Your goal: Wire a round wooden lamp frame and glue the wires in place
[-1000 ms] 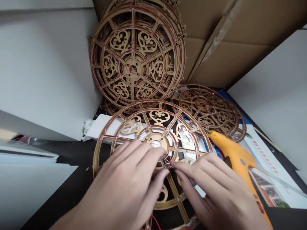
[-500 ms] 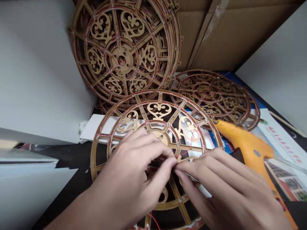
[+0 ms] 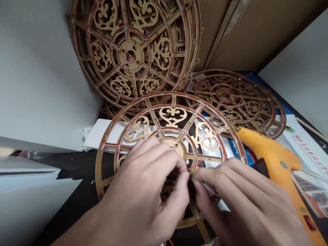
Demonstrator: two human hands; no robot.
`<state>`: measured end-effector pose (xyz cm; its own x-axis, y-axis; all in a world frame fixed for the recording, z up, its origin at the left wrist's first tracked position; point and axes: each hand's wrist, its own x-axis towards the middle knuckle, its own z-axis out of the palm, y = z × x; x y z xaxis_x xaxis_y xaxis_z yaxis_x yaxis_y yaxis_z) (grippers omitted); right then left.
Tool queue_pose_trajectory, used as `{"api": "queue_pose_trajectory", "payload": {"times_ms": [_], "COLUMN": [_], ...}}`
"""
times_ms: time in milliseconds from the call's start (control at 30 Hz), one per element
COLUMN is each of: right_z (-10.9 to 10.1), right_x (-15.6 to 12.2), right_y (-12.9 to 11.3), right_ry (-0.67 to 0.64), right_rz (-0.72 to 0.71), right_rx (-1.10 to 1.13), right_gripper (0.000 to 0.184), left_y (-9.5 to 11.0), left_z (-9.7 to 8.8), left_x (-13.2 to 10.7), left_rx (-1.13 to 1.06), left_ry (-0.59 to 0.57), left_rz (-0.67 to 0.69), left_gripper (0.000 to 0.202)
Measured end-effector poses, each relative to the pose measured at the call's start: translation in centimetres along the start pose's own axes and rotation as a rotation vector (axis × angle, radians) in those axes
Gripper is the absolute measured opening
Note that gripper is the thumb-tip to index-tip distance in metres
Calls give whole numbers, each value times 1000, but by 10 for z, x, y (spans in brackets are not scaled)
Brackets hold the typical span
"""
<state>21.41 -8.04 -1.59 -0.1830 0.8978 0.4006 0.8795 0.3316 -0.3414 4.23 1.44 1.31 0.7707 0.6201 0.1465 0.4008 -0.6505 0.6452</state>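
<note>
My left hand [image 3: 143, 184] and my right hand [image 3: 235, 201] meet at the lower middle of a flat laser-cut wooden wheel [image 3: 100, 171] with ornate scrollwork. Their fingertips pinch a thin red wire [image 3: 197, 164] close to a spoke, and the fingers hide the exact grip. More red wire runs along the wheel's rim and spokes. Just beyond my right hand lies an orange hot glue gun [image 3: 278, 171].
A stack of similar wheels [image 3: 130, 56] leans against cardboard [image 3: 246, 30] behind. Another wheel [image 3: 225, 95] lies to the right. White panels [image 3: 38, 75] stand at the left. A printed box [image 3: 310, 191] sits under the glue gun, on a black surface [image 3: 66, 181].
The view has shifted, so the leaning stack appears larger and higher. My fingertips stay together at the wheel, and a loop of red wire now shows above them.
</note>
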Motion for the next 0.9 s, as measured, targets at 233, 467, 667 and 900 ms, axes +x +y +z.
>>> {"api": "queue_pose_trajectory", "payload": {"times_ms": [233, 467, 667, 900], "right_z": [3, 3, 3, 7], "right_x": [0, 1, 1, 2], "right_y": [-3, -3, -3, -2], "right_ry": [5, 0, 13, 34], "right_rz": [-8, 2, 17, 13], "right_rx": [-21, -29, -36, -79], "right_gripper": [11, 13, 18, 17], "left_y": [1, 0, 1, 0], "left_z": [0, -1, -1, -2], "left_x": [0, -2, -1, -1], "left_rx": [-5, -8, -13, -10], "left_ry": [-10, -20, -19, -23], "left_rz": [-1, -1, -7, 0], "left_gripper": [16, 14, 15, 17]}}
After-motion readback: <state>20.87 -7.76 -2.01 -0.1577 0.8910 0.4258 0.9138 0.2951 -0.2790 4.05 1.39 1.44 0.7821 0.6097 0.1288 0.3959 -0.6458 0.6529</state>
